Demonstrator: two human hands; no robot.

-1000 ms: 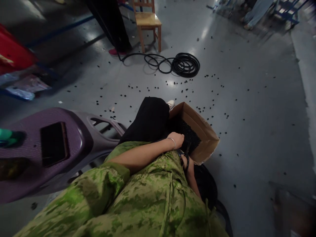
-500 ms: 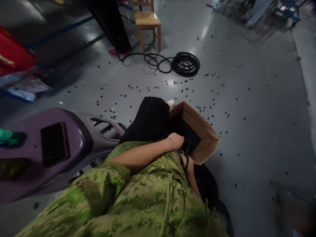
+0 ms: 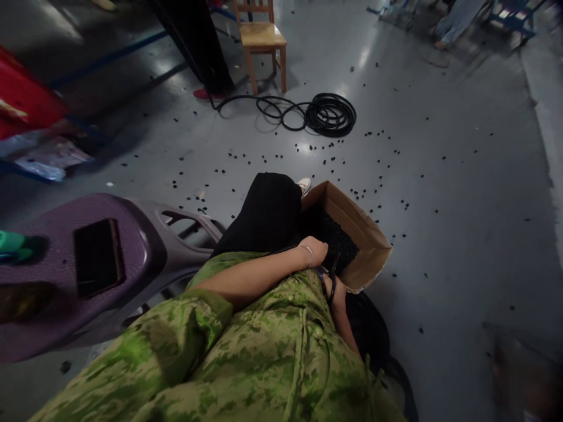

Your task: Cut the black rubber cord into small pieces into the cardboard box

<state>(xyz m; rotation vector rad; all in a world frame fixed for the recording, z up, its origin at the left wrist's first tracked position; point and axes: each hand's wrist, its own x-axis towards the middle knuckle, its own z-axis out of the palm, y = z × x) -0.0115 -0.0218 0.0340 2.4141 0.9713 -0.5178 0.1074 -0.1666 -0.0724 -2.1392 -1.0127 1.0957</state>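
My left hand (image 3: 315,251), a bracelet on its wrist, is closed over the near edge of an open cardboard box (image 3: 367,225). Its fingertips point away from view, so what they grip is hidden. Just below, my right hand (image 3: 338,288) is curled in, with a dark looped piece (image 3: 333,286) lying across it; I cannot tell whether this is a handle or a length of black hose. A small bluish bit shows between the hands. Many small black pieces (image 3: 338,237) fill the bottom of the box, which stands tilted by my knee.
Small black pieces are scattered over the grey floor (image 3: 461,193). A coiled black hose (image 3: 332,115) lies ahead, near a wooden chair (image 3: 264,35) and a person's dark-trousered leg (image 3: 197,47). At left, a purple stool (image 3: 132,234) bears a phone (image 3: 97,258) and a green-topped object (image 3: 13,245).
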